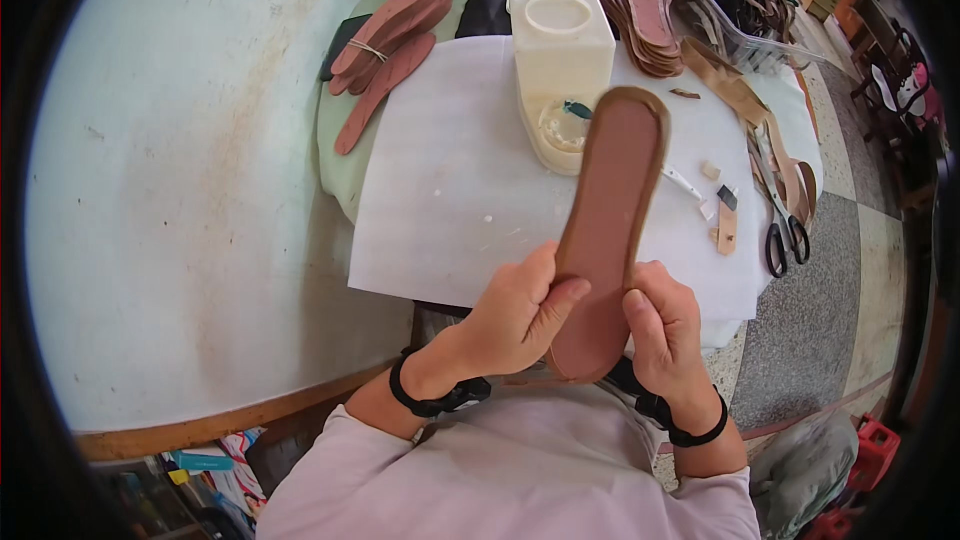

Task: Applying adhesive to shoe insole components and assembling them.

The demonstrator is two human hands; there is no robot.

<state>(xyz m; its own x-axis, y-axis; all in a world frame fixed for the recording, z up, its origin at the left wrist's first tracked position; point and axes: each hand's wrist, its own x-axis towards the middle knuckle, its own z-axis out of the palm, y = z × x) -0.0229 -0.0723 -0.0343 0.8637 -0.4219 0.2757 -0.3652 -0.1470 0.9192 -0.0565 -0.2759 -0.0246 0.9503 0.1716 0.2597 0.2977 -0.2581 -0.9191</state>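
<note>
Both hands hold one reddish-brown insole (612,200) with a tan band round its edge, tilted up over the near side of the table. My left hand (512,312) grips its left edge, the thumb lying on the face. On the opposite edge my right hand (668,330) pinches with thumb and fingers. Behind the insole stands a cream plastic glue pot (562,50), its low front cup (562,125) partly covered by the insole's tip. A brush with a white handle (685,185) lies just right of the insole.
Black-handled scissors (788,240) rest by tan strips (740,90) at the right edge. Insole stacks stand at back left (400,30) and behind the pot (645,20). A clear bin (690,5) holds dark strips. White paper (440,180) covers the table.
</note>
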